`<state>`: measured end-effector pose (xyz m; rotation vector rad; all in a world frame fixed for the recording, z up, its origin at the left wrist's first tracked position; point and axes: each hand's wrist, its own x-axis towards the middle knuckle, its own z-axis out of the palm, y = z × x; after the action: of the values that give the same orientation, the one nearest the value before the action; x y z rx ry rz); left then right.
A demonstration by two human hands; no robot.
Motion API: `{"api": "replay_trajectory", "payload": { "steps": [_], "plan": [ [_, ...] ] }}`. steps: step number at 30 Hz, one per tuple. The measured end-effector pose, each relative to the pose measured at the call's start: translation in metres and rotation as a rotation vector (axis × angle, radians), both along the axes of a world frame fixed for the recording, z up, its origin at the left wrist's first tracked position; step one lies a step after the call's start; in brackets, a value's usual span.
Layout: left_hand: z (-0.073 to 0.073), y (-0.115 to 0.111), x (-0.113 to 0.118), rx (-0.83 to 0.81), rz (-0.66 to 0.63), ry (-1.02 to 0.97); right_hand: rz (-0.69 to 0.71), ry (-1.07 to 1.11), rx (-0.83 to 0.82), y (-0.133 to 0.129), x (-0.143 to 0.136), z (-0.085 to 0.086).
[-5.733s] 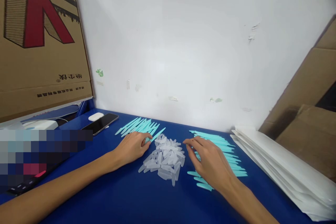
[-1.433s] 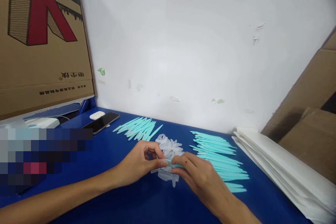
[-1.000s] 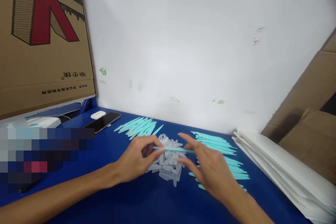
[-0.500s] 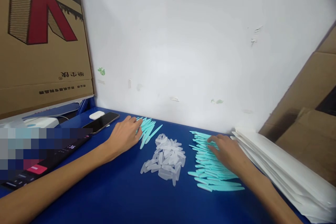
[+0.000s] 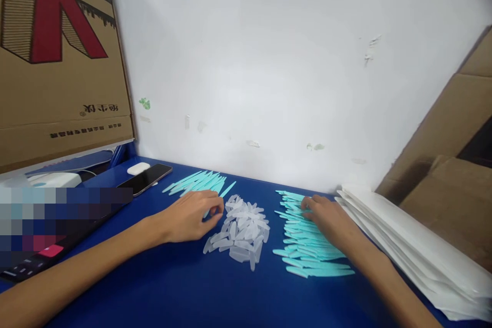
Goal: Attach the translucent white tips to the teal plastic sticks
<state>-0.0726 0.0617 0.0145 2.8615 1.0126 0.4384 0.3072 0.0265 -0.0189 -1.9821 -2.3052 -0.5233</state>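
Observation:
My left hand (image 5: 200,212) is closed with curled fingers, just left of a heap of frosted, translucent blade caps (image 5: 246,228). A sliver of turquoise eyebrow razor (image 5: 206,213) shows between its thumb and fingers. Behind this hand lies a fanned group of slim turquoise razors (image 5: 200,180), partly covered by the knuckles. My right hand (image 5: 321,212) rests over the upper right of a larger row of the same turquoise razors (image 5: 307,238). Its fingertips are drawn together among the handles; what they grip, if anything, is hidden.
A stack of white sheets or bags (image 5: 403,251) lies along the right side of the blue table (image 5: 184,287). On the left are a phone (image 5: 148,179), a white earbud case (image 5: 138,168) and a dark device (image 5: 77,230). Cardboard boxes (image 5: 57,87) flank the white wall.
My left hand has moved right and toward me, from the far razors to beside the caps, uncovering more razors. My right fingers have drawn closer together over their row.

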Motion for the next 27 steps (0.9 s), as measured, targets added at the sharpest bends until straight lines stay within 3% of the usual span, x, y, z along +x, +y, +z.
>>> {"api": "replay_trajectory", "payload": {
  "steps": [5, 14, 19, 27],
  "plan": [
    [0.003, -0.012, 0.003, -0.067, -0.081, 0.114, 0.027, -0.024, 0.03, -0.002, 0.0, 0.009],
    [0.0, -0.016, 0.002, -0.063, -0.112, 0.171, 0.098, -0.063, 0.133, -0.01, -0.015, 0.025],
    [-0.002, -0.014, 0.002, -0.032, -0.087, 0.104, 0.182, 0.006, 0.198, -0.02, -0.038, 0.029],
    [-0.01, -0.008, 0.006, 0.04, -0.074, -0.102, 0.456, 0.164, 0.191, -0.038, -0.081, 0.025]
  ]
}}
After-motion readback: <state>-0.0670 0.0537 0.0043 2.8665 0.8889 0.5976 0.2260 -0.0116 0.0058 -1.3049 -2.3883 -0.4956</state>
